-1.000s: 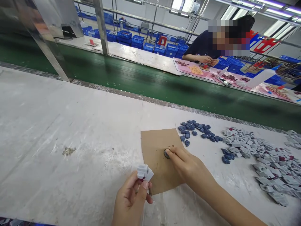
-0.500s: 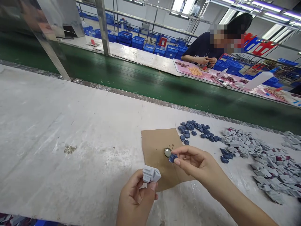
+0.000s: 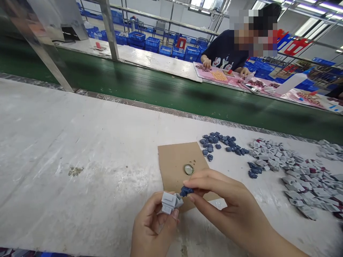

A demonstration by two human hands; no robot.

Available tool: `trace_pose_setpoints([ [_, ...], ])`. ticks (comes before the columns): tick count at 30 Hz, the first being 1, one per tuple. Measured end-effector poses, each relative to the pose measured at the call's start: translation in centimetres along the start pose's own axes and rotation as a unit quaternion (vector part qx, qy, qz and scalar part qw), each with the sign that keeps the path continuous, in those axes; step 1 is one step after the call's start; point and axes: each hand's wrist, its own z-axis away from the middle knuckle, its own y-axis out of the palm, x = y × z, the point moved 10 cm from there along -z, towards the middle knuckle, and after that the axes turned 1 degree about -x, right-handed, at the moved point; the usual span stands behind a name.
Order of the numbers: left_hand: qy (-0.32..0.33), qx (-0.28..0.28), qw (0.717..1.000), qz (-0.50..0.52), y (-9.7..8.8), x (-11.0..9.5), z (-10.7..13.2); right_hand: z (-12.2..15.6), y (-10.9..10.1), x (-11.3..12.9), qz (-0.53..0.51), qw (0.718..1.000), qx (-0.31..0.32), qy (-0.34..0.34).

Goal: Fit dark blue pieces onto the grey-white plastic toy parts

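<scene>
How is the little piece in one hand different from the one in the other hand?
The piece in the left hand, the grey part, is pale and blocky; the blue part pinched by the right hand is dark and smaller. The grey part is gripped from below, the blue part from the side. Both look plastic and almost touch.

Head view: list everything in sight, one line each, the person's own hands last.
grey part: one, pale grey, in left hand
blue piece: one, dark blue, pinched by right hand, at the grey part
cardboard sheet: one, brown, on table
bottle cap: one, metal, on cardboard
blue pieces: many, dark blue, beyond cardboard
grey parts: many, grey, table's right
table: one, white
conveyor belt: one, green, behind table
co-worker: one, dark shirt, across belt
crates: several, blue, background
left hand: holding
right hand: pinching
</scene>
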Motion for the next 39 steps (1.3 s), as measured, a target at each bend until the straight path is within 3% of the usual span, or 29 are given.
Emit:
trace_pose_setpoints([
  [15, 0.012, 0.004, 0.999, -0.05, -0.6, 0.1, 0.0, 0.2, 0.7, 0.5, 0.025, 0.999, 0.012, -0.037],
  [33, 0.026, -0.009, 0.997, -0.071, -1.3, 0.7, 0.0, 1.2, 2.6, -1.7, -0.095, 0.995, -0.018, 0.039],
  [37, 0.002, 0.028, 0.995, -0.093, -1.2, 0.9, -0.5, 1.3, 3.8, -1.7, -0.099, 0.994, 0.028, 0.032],
  [39, -0.01, 0.025, 0.993, -0.118, -3.4, 0.5, -0.4, 1.5, 3.9, -1.4, -0.077, 0.994, 0.071, 0.0],
])
